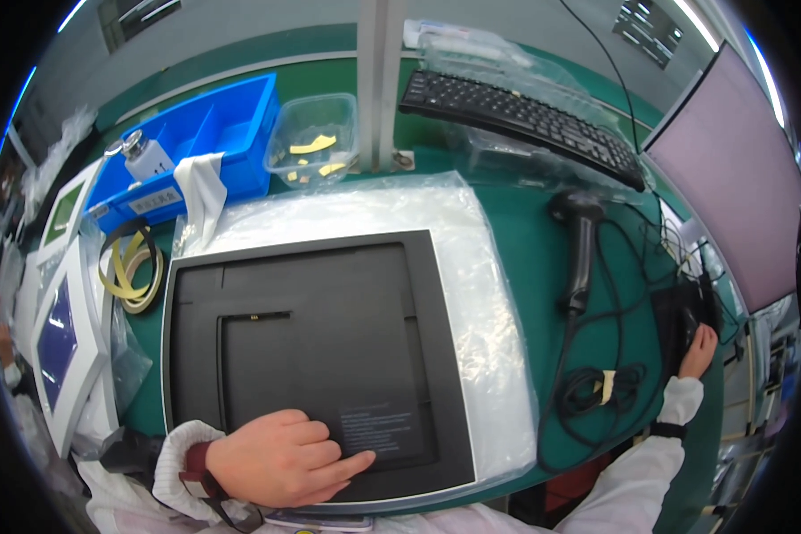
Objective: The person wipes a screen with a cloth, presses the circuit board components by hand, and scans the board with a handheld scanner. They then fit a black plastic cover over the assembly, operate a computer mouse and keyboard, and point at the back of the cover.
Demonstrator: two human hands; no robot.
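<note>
A flat black panel with a thin white edge (320, 356) lies in front of me, its recessed side up. My left hand (280, 458) rests on its near part, index finger stretched out beside a block of small pale print, the other fingers partly bent. Nothing shows in that hand. At the far right my right hand (700, 350) is over a dark computer mouse (689, 326) on a black pad (672, 311). Its fingers close over the mouse and partly hide it. Clear plastic film (494, 356) is spread under the panel.
A blue divided bin (249, 133) and a clear tub (329, 133) with yellow scraps stand behind. Tape rolls (138, 276) lie left. A keyboard (525, 116), barcode scanner (580, 249), coiled cable (596, 392) and monitor (730, 178) occupy the right. A metal post (378, 89) rises at the back.
</note>
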